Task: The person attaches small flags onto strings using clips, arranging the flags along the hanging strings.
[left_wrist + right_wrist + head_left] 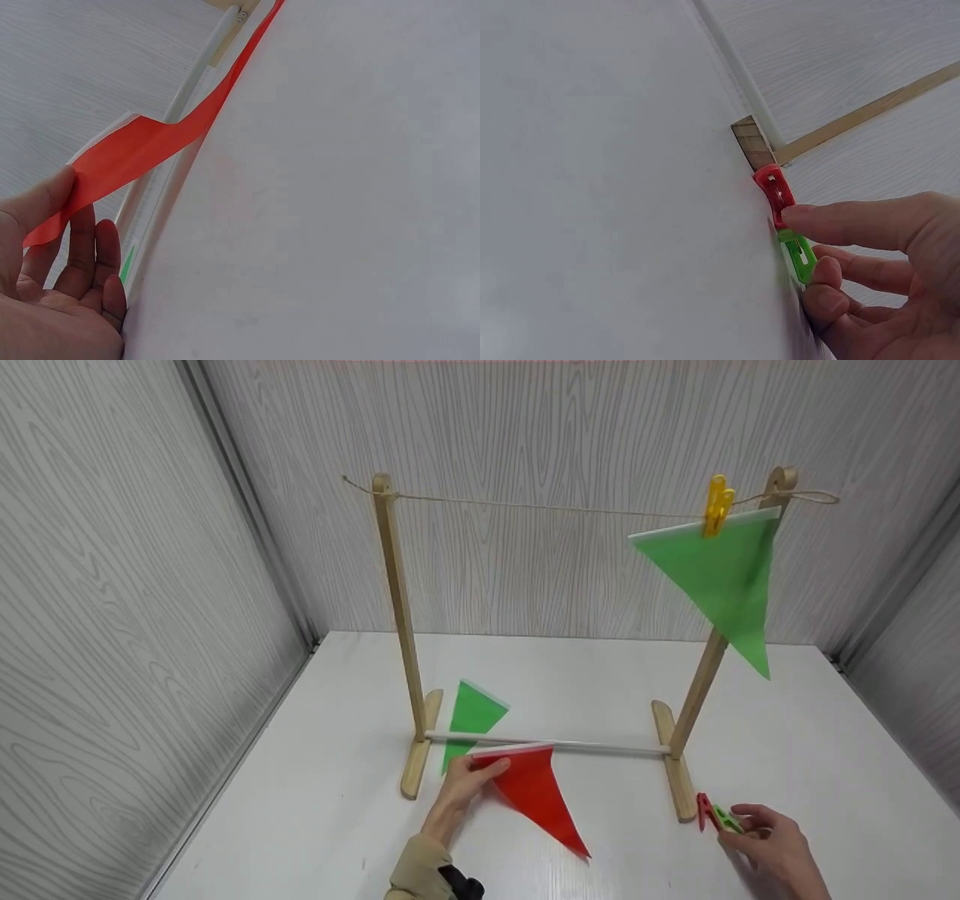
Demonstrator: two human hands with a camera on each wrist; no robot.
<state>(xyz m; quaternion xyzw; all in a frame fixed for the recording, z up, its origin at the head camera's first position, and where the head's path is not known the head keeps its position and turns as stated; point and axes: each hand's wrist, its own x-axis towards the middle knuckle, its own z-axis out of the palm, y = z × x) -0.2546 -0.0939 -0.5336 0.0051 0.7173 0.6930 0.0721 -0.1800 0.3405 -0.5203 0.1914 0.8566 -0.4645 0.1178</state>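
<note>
My left hand (466, 784) pinches a red triangular pennant (536, 787) by its white-edged top, thumb over the front; its point hangs toward the lower right. In the left wrist view, the red pennant (142, 154) extends from between the thumb and fingers. At the right front, my right hand (776, 840) holds a green clothespin (726, 819) between thumb and fingertips, low over the table. A red clothespin (705, 811) lies against it, with the thumb touching its end in the right wrist view. The green clothespin (801, 259) is partly covered by the fingers.
A wooden stand (399, 607) carries a string (525, 505) between two posts. A green pennant (727, 574) hangs near the right post (697, 690) under a yellow clothespin (718, 506). Another green pennant (474, 711) lies by the white crossbar (600, 747). Grey wood-grain walls surround the table.
</note>
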